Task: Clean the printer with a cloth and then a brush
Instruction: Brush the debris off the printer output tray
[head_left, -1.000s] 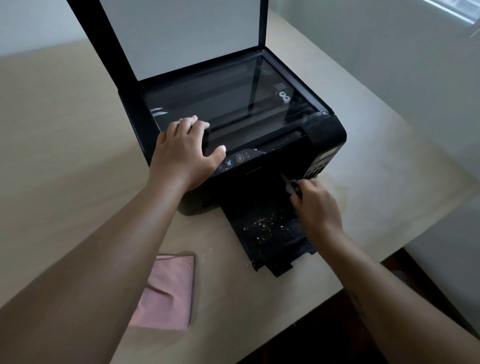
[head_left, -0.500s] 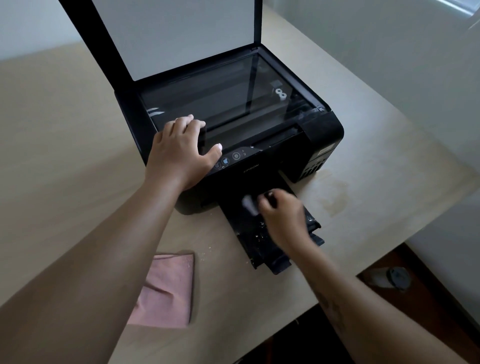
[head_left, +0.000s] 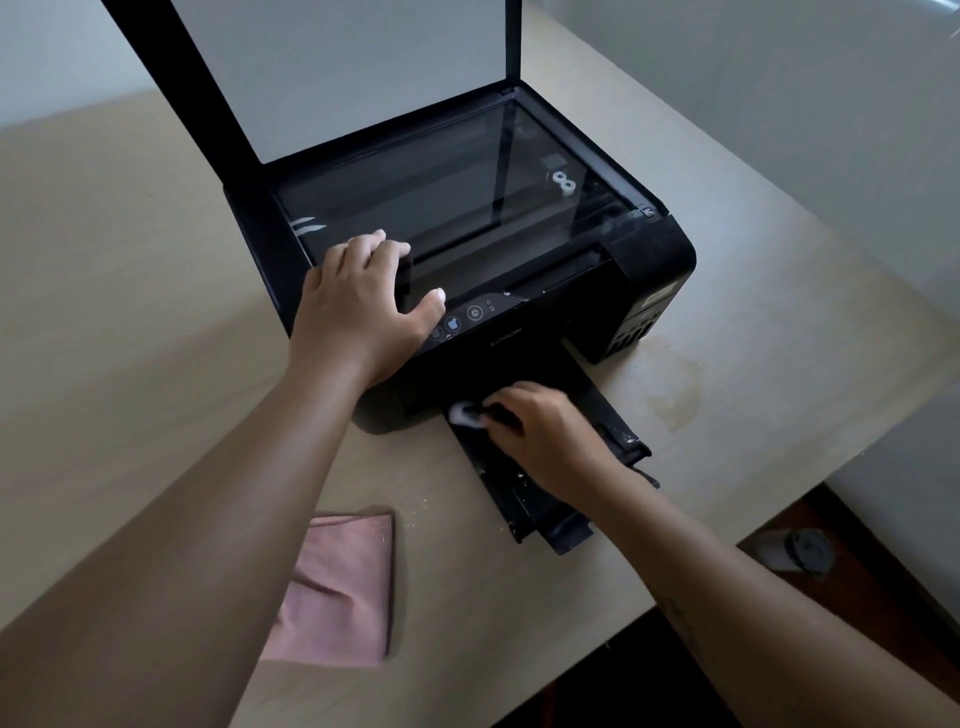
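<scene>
A black printer (head_left: 644, 265) stands on the wooden table with its scanner lid (head_left: 337, 73) raised and the glass exposed. My left hand (head_left: 363, 312) lies flat on the printer's front left corner, beside the control buttons. The output tray (head_left: 550, 525) is pulled out toward me. My right hand (head_left: 545, 431) holds a small brush (head_left: 467, 414) whose pale bristles touch the tray's inner left end, at the printer's mouth. A folded pink cloth (head_left: 337, 587) lies on the table at the lower left, partly under my left forearm.
The table (head_left: 130, 312) ends in an edge on the right and near side. A pale stain (head_left: 670, 395) marks the tabletop right of the tray. Below the table edge at the right, a grey round object (head_left: 805, 551) sits on the floor.
My right hand has swept the brush from the tray's right side across to its left inner end. The crumbs seen on the tray earlier are mostly gone or hidden. My left hand has stayed put.
</scene>
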